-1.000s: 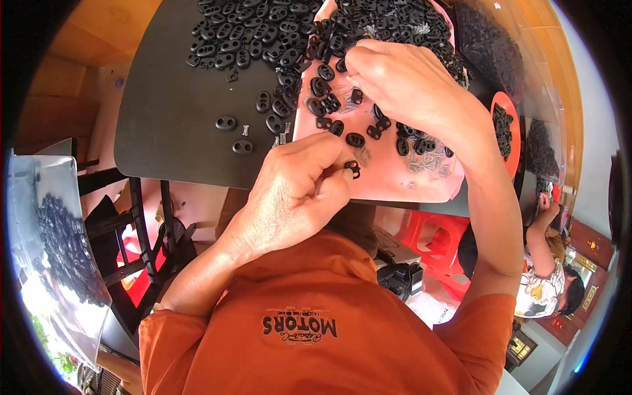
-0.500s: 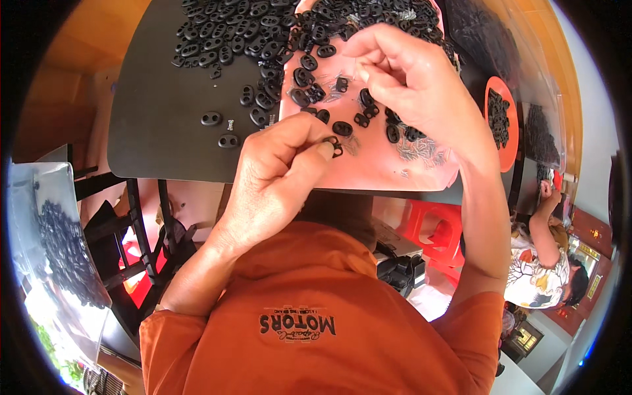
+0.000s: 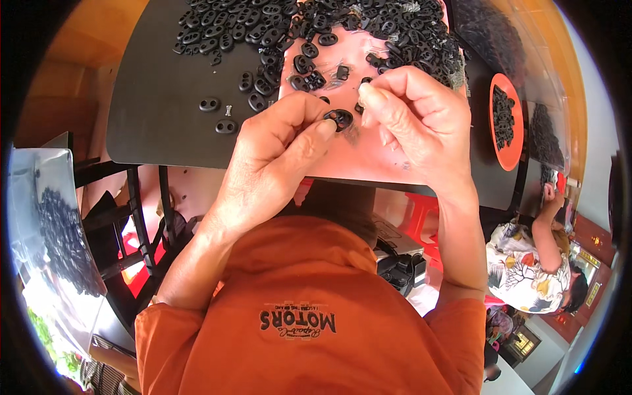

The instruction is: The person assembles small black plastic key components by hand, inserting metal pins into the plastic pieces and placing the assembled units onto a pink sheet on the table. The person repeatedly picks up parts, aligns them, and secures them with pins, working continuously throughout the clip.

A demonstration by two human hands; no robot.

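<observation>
My left hand (image 3: 273, 155) pinches a black two-hole cord lock (image 3: 340, 119) between thumb and forefinger, over the front of a pink sheet (image 3: 385, 158). Just to its right, my right hand (image 3: 421, 128) is closed with thumb and forefinger together. Whatever those fingertips hold is too small to make out. Beyond both hands, loose black cord lock pieces (image 3: 303, 64) and thin metal springs (image 3: 340, 80) lie on the sheet. Two cord lock pieces (image 3: 226, 126) and a single spring (image 3: 228, 110) rest on the dark table left of my left hand.
A dark table (image 3: 158, 99) carries a heap of black cord lock pieces (image 3: 230, 23) at the back. An orange plate (image 3: 519, 135) of small black parts stands at the right. Clear bags (image 3: 59, 230) of black parts flank the table. A person (image 3: 526, 266) sits far right.
My right hand has come down and nearer from the far side of the sheet, to beside my left hand. The left hand keeps its pinch, and the cord lock now shows its rounded oval side.
</observation>
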